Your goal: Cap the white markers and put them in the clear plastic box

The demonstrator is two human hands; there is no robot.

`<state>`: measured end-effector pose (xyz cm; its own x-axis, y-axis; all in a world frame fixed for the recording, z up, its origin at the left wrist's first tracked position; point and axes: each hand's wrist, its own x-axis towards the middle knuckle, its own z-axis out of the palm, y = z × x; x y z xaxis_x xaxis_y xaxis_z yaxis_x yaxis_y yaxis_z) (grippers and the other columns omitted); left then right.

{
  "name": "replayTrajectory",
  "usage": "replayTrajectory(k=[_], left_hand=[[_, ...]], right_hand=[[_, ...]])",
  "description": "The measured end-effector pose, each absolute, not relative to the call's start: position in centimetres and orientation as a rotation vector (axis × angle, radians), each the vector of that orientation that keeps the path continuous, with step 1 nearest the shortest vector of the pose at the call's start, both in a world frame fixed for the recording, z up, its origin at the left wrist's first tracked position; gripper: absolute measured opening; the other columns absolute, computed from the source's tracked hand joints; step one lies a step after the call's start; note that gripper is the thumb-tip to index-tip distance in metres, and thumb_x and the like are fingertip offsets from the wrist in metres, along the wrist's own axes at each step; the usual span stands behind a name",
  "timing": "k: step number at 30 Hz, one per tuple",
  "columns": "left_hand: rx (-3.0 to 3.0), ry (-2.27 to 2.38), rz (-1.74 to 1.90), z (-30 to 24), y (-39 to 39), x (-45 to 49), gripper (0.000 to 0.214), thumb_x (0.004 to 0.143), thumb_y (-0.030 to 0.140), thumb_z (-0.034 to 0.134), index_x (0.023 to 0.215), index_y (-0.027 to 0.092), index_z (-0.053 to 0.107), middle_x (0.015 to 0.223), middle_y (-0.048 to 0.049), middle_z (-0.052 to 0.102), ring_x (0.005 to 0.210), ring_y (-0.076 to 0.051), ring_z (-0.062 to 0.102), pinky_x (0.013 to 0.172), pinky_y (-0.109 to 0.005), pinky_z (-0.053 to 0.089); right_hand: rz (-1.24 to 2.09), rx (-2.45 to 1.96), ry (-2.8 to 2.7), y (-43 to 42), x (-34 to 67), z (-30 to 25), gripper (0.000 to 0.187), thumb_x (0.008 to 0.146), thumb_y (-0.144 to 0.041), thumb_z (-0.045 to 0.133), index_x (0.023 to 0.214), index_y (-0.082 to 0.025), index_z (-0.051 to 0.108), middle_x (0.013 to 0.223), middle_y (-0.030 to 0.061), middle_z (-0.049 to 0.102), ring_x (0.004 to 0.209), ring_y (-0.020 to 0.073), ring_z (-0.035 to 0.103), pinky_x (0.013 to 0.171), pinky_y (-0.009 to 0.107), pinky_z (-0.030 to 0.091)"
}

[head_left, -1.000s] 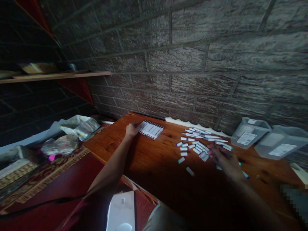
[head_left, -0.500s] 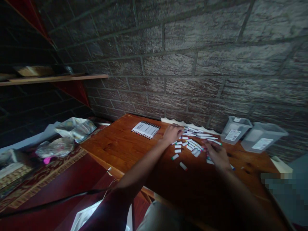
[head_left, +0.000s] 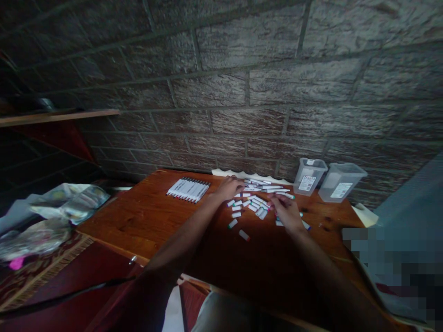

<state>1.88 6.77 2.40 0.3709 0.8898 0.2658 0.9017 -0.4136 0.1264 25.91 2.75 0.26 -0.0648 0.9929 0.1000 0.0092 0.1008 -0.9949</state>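
White marker pens (head_left: 273, 189) lie in a loose pile near the wall, on the wooden table. In front of them are scattered several short white marker caps (head_left: 236, 215) with coloured ends. At the pile's left end, my left hand (head_left: 230, 188) has its fingers curled together, and whatever they grip blends with the pens. My right hand (head_left: 286, 211) is closed in a pinch at the right side of the caps; what sits between thumb and finger is too small to make out. Farther left, a neat row of white markers (head_left: 188, 189) with dark ends lies side by side.
Two clear plastic containers (head_left: 341, 182) with labels stand at the table's back right. A white scalloped strip (head_left: 221, 173) runs along the wall behind the pens. Plastic bags (head_left: 72, 203) lie left of the wooden table (head_left: 138, 216). A shelf (head_left: 69, 117) juts out upper left.
My view has turned to the right, so everything sits further left in the picture. Both hands stay by the pens and caps, still closed. The row of markers looks the same.
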Motion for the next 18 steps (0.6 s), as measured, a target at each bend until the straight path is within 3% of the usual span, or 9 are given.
replayTrajectory(k=[6, 11, 18], left_hand=[[-2.613, -1.678, -0.404, 2.2, 7.7, 1.3, 0.016, 0.085, 0.023, 0.058, 0.090, 0.025, 0.074, 0.106, -0.0057, 0.072, 0.104, -0.022, 0.061, 0.097, -0.033, 0.041], [-2.538, -1.824, -0.347, 2.5, 5.3, -2.1, 0.015, 0.082, 0.023, 0.061, 0.088, 0.025, 0.074, 0.097, -0.0055, 0.073, 0.101, -0.024, 0.062, 0.097, -0.033, 0.040], [-2.331, -2.072, -0.281, 3.1, 0.2, -4.5, 0.022, 0.087, 0.030, 0.053, 0.089, 0.025, 0.074, 0.090, -0.0068, 0.073, 0.089, -0.024, 0.065, 0.083, -0.032, 0.044]], right_hand=[[1.154, -1.132, -1.279, 3.1, 26.4, 0.5, 0.045, 0.070, -0.058, 0.066, 0.085, -0.016, 0.072, 0.070, 0.0061, 0.072, 0.060, 0.0185, 0.063, 0.062, 0.031, 0.051], [1.152, -1.126, -1.295, 3.0, 26.3, 0.6, 0.043, 0.071, -0.056, 0.065, 0.086, -0.016, 0.072, 0.070, 0.0049, 0.072, 0.061, 0.0178, 0.063, 0.062, 0.030, 0.050], [1.161, -1.144, -1.346, 2.5, 25.8, 0.4, 0.040, 0.071, -0.055, 0.066, 0.085, -0.017, 0.071, 0.070, 0.0047, 0.071, 0.062, 0.0188, 0.062, 0.060, 0.030, 0.048]])
